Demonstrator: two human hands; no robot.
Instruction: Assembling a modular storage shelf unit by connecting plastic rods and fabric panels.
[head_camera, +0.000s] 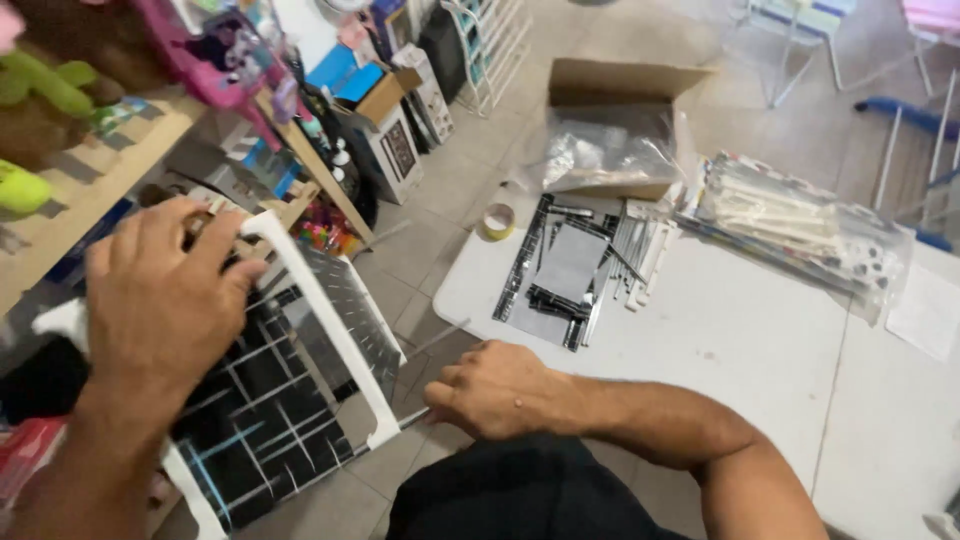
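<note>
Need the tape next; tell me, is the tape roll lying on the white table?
Yes, the tape roll lies flat on the white table near its far left corner.

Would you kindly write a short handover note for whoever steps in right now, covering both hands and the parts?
Left hand: laid flat over the top edge of the mirrored panel, fingers curled on its white frame.
Right hand: closed on a thin metal rod at the frame's lower corner.
Parts: a stack of mirror strips and white bars lie on the white table, with a tape roll, a bagged bundle and an open box.
Done: one panel sits in its frame.
Left: the stacked strips and bars are unassembled.
</note>
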